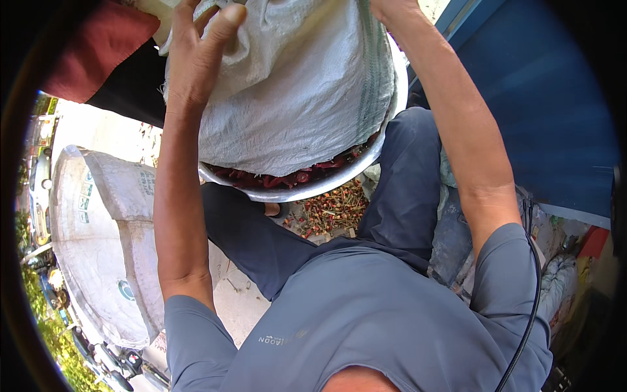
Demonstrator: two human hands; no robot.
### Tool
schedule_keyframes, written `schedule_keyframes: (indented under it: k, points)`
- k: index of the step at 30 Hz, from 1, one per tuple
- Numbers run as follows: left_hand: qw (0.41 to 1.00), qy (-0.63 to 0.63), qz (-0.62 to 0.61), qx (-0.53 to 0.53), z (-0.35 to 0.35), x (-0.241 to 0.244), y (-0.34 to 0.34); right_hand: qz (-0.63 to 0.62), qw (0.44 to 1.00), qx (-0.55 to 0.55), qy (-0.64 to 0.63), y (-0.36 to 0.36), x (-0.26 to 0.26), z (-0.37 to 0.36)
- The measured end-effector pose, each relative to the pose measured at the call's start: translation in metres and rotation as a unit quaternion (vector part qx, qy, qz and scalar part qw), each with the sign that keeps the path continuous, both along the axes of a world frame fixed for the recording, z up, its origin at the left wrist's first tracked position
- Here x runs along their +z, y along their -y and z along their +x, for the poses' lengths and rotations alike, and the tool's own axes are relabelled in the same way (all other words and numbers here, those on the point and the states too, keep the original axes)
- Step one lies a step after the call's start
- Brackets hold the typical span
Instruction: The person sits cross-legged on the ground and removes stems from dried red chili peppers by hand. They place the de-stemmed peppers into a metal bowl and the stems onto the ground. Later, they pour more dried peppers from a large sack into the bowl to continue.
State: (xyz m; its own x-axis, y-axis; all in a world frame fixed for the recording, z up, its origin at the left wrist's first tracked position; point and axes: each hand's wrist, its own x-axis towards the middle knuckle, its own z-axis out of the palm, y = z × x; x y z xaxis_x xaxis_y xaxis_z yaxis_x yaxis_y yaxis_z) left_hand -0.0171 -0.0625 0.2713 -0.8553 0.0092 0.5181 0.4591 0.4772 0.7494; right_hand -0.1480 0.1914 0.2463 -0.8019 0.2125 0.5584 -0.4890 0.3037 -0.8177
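A white woven plastic sack (303, 108) with a green-striped edge lies over a wide metal basin (343, 188). Along the basin's near rim, dark red dried chillies (284, 180) show below the sack. My left hand (196, 59) holds the sack's bunched upper left part, thumb out towards the right; its fingertips are partly cut off by the frame. At the sack's upper right edge is my right hand (396, 11), its fingers beyond the top of the picture, so its grip is hidden. How deep the basin is filled is covered by the sack.
Chilli bits and stems (333, 210) litter the ground between my legs. A large whitish printed sack (98, 235) stands at the left. A blue panel (534, 108) borders the right side. Maroon cloth (105, 46), seemingly another person's clothing, hangs at upper left. A black cable (531, 289) runs past my right arm.
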Motion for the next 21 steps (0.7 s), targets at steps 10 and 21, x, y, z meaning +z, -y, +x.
schedule_keyframes:
  k: [10, 21]
  points:
    - [0.952, 0.02, -0.231, 0.198, -0.055, -0.057, -0.049, 0.215, 0.975, 0.052, 0.0, -0.012, -0.031, 0.039]
    - [0.961, -0.042, -0.06, 0.267, -0.037, 0.031, 0.063, 0.083, 0.938, 0.009, 0.336, -0.038, -0.144, 0.075]
